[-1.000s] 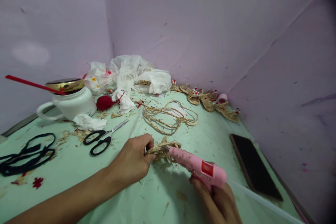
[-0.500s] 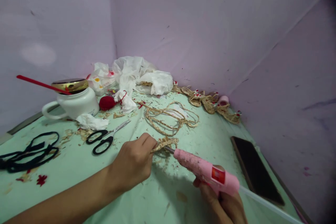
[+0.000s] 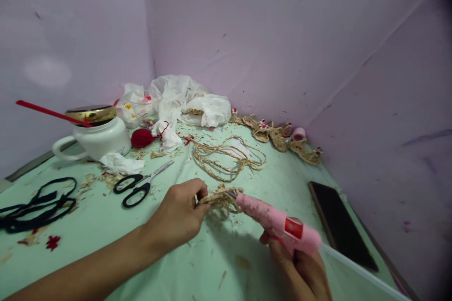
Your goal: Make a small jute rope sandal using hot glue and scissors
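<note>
Pinched in my left hand (image 3: pixel 181 211) is a small piece of braided straw (image 3: pixel 221 197), held just above the table. My right hand (image 3: pixel 294 263) grips a pink hot glue gun (image 3: pixel 278 221) by its handle, with a clear glue stick (image 3: pixel 360 273) trailing out of its back. The gun's metal nozzle (image 3: pixel 232 194) is at the upper side of the straw piece; whether it touches cannot be made out. Beyond my hands lies a loose coil of braided straw cord (image 3: pixel 221 162). Black-handled scissors (image 3: pixel 141 186) lie open to the left of my left hand.
A white mug (image 3: pixel 100 138) with a gold lid and a red stick stands at left, near red yarn (image 3: pixel 142 138). Black cord (image 3: pixel 38 204) lies in front. White plastic bags (image 3: pixel 183 99) sit at the back, small woven slippers (image 3: pixel 278 138) along the right wall, a phone (image 3: pixel 341 223) at right.
My left hand has tilted the straw piece so more of its underside loops show. The nozzle has come up to the piece's upper side. The view has shifted slightly.
</note>
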Motion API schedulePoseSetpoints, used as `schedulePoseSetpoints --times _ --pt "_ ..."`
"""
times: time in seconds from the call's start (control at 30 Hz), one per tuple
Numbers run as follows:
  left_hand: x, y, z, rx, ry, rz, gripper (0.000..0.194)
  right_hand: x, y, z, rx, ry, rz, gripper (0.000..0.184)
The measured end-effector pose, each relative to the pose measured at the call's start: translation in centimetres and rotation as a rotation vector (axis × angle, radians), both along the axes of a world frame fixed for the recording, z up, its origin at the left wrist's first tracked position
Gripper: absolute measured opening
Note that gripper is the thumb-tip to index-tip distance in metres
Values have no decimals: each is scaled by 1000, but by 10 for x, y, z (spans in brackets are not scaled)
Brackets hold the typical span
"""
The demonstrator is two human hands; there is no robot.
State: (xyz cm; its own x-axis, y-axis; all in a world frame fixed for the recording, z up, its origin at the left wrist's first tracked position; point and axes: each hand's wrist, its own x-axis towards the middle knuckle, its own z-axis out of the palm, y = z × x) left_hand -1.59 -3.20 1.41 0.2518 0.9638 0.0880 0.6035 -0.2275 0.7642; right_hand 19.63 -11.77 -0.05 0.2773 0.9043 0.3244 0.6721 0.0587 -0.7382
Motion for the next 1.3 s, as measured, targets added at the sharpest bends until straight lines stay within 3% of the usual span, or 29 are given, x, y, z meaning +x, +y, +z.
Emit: schedulePoseSetpoints --times 0.1,0.17,0.57,1.03,1.3 --pt "3 4 6 -308 -193 70 14 2 5 6 -1 39 37 33" --pt "3 5 8 -349 -225 81 15 0 5 7 -10 74 76 32" --pt "7 -3 8 -233 -109 87 14 -10 9 16 98 -20 298 20" --pt "7 -4 6 -171 -103 62 14 -12 8 11 84 -123 259 22" --pt "6 -3 11 -212 -108 103 10 -9 10 11 112 53 169 23"
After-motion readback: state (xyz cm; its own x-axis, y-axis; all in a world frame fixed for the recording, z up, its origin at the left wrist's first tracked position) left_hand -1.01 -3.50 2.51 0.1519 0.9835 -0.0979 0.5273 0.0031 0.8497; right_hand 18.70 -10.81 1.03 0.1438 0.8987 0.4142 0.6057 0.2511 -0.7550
